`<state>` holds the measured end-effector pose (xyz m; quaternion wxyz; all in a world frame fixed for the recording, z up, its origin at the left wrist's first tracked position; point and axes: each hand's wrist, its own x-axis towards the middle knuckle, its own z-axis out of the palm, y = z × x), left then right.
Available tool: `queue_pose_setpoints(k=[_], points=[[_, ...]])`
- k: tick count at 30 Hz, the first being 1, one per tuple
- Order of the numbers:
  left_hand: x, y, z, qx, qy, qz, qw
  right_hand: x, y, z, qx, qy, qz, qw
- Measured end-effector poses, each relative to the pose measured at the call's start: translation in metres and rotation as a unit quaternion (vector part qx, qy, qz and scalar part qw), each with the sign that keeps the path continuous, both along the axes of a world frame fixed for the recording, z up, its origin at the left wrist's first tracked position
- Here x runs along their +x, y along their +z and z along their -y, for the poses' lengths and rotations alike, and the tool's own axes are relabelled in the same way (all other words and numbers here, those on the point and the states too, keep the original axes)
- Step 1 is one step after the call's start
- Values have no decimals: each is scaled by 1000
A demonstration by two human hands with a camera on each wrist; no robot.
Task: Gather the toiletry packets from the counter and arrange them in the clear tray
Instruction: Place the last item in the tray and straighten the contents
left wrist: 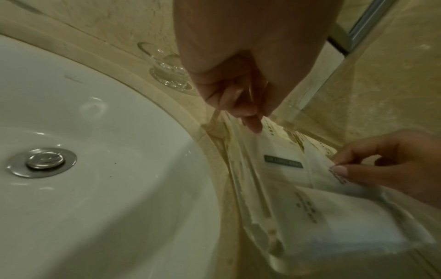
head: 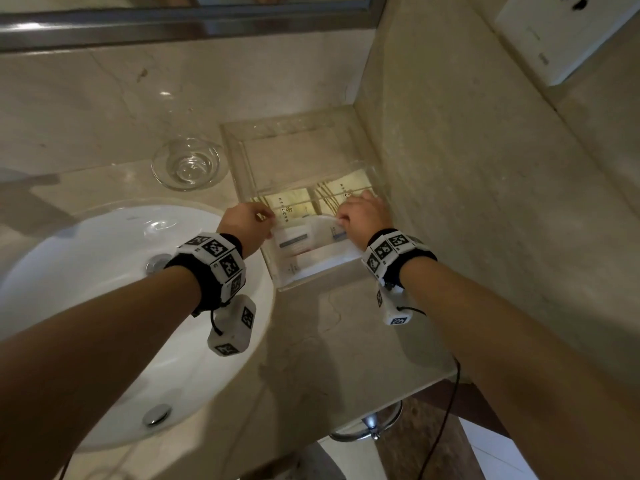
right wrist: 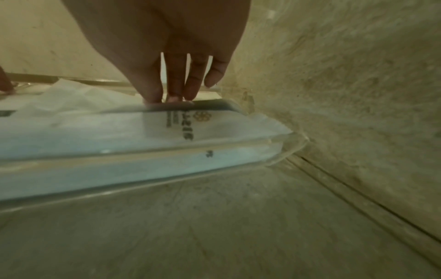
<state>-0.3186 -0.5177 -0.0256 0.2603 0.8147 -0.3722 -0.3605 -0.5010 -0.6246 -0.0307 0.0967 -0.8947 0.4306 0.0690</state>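
Note:
A clear tray (head: pixel 242 161) sits on the counter in the corner by the side wall. Its near half holds several packets: yellowish ones (head: pixel 292 202) behind, and white printed ones (head: pixel 298 242) in front. My left hand (head: pixel 268 220) reaches in from the sink side with its fingers bunched, pinching the left edge of a white packet (left wrist: pixel 281 151). My right hand (head: pixel 341 220) is at the wall side. Its thumb and forefinger (left wrist: pixel 339 166) pinch the right edge of that white packet. In the right wrist view, the other fingers (right wrist: pixel 171 94) point down onto the packet's (right wrist: pixel 119 132) top edge behind the tray's front wall (right wrist: pixel 143 156).
A white sink (head: pixel 104 271) lies left of the tray. An empty glass dish (head: pixel 189 164) stands behind the sink, beside the tray. The marble side wall (head: pixel 485 202) runs close along the tray's right. Bare counter (head: pixel 346 341) lies in front of the tray.

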Motion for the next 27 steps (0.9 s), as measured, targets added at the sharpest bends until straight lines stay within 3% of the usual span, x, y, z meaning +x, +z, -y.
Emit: queue_pose_setpoints(k=[3, 5, 7, 10, 13, 27], points=[[3, 4, -2, -7, -9, 25, 1000, 3, 3, -1, -25, -4, 11, 1000], [4, 7, -4, -3, -29, 53, 998, 8, 9, -7, -49, 1, 78, 996], [6, 9, -6, 9, -42, 68, 997, 17, 16, -13, 1, -14, 128, 992], [9, 9, -8, 30, -59, 74, 995, 35, 20, -17, 136, -85, 72, 984], [11, 8, -9, 38, -75, 75, 994, 47, 17, -17, 202, -131, 20, 970], [10, 7, -10, 36, -111, 128, 985, 52, 15, -13, 236, -171, 41, 956]])
